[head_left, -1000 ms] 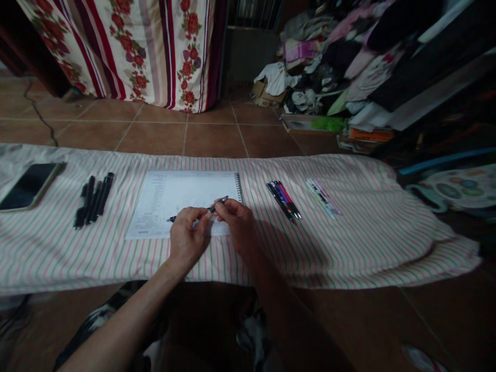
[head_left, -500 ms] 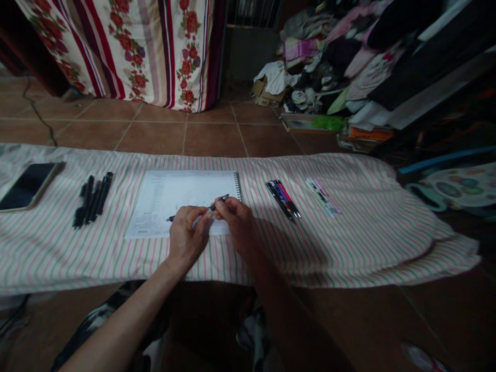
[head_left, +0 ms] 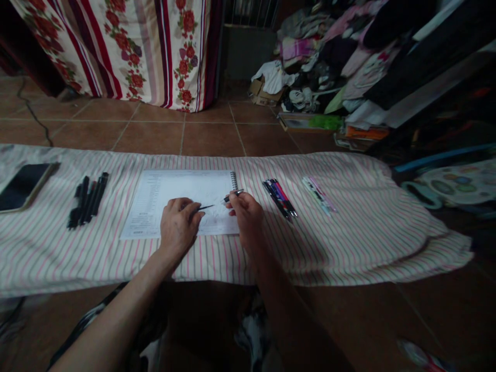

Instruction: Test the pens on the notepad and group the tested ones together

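Both hands rest over a spiral notebook (head_left: 176, 187) lying open on a striped cloth (head_left: 349, 232). My left hand (head_left: 177, 223) is closed on a thin dark pen piece (head_left: 206, 207) whose tip points right. My right hand (head_left: 247, 214) pinches a short dark pen barrel (head_left: 233, 195) near the notebook's spiral edge. The two pieces are apart, with a small gap between them.
A bunch of black pens (head_left: 87, 200) lies left of the notebook, with a phone (head_left: 24, 186) further left. Several coloured pens (head_left: 279, 197) and a few pale pens (head_left: 319, 196) lie to the right. Tiled floor, a floral curtain (head_left: 127, 46) and a clothes pile (head_left: 329, 57) are beyond.
The pen held whole between both hands has come apart. The right hand moved right and up with the barrel, and the left hand keeps the thin inner piece.
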`<state>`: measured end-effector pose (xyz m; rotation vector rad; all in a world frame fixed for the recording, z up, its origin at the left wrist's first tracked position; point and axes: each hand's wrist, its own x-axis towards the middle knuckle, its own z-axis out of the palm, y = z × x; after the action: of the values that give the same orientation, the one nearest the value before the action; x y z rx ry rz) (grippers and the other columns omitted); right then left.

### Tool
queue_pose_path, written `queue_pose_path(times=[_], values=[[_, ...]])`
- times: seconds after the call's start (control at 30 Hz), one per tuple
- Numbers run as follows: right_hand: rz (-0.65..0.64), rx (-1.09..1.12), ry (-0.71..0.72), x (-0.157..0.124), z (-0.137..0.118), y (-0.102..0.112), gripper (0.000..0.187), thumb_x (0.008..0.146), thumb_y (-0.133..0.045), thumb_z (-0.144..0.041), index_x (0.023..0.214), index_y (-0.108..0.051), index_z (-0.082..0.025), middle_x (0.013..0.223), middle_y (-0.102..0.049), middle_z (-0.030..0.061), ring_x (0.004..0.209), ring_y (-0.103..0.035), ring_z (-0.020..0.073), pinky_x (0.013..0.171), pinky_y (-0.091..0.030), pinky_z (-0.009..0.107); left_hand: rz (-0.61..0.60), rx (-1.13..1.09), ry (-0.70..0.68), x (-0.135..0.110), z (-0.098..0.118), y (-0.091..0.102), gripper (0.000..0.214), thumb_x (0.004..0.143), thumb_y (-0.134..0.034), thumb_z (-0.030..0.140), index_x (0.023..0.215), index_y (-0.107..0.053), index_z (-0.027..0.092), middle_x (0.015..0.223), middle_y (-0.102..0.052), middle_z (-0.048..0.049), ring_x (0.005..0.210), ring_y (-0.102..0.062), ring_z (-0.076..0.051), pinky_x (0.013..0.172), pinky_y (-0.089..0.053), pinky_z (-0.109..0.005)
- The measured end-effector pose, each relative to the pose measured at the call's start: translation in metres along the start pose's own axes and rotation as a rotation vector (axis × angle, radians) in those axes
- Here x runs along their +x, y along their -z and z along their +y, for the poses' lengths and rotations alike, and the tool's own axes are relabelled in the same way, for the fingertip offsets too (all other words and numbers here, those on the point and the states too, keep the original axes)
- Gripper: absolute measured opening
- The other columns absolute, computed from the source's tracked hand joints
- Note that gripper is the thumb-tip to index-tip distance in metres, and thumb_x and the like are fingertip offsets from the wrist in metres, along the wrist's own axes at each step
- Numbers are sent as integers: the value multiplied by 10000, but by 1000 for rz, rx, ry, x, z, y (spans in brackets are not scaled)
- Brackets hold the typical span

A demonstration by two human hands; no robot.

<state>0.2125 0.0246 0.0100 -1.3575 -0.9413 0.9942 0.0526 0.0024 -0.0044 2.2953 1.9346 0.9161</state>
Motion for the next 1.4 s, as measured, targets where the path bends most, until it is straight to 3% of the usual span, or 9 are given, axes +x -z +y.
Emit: queue_pose_path(times=[0.23, 0.57, 0.7, 0.93, 1.4], values=[[-25, 13, -29, 0, -1, 2, 316, 692, -629, -442, 813, -645, -150, 639, -669, 20, 598, -637, 141, 460, -461, 204, -10, 23, 36, 3, -2, -1, 215, 831, -568, 307, 918, -718, 180, 881, -620, -91, 875, -498, -258, 784, -447, -386], [-4, 38, -36, -2, -3, 0, 293, 700, -637, -432, 784, -647, -152, 634, -663, 13, 586, -618, 132, 472, -453, 211, -13, 114, -57, 3, 4, 0, 205, 886, -459, 272, 865, -635, 170, 843, -610, -90, 831, -514, -246, 759, -427, -363], [-7, 63, -79, -4, -10, 1, 274, 703, -640, -424, 748, -641, -154, 616, -647, 4, 590, -612, 121, 475, -446, 198, -16, 117, -13, 2, 6, 6, 223, 912, -411, 298, 925, -590, 165, 892, -609, -88, 809, -559, -219, 672, -416, -313], [-63, 189, -164, -3, -10, -2, 279, 699, -654, -431, 775, -648, -163, 827, -711, 39, 662, -655, 119, 471, -440, 175, -123, 30, 128, 0, 9, 19, 244, 929, -362, 315, 977, -558, 178, 762, -647, -40, 665, -596, -177, 579, -379, -275], [-101, 196, -174, -8, -10, -11, 243, 719, -644, -391, 831, -636, -175, 876, -729, 41, 666, -664, 112, 498, -446, 180, -175, -138, 144, -6, 13, 24, 221, 912, -380, 315, 950, -555, 186, 731, -631, -29, 597, -563, -150, 594, -407, -276]])
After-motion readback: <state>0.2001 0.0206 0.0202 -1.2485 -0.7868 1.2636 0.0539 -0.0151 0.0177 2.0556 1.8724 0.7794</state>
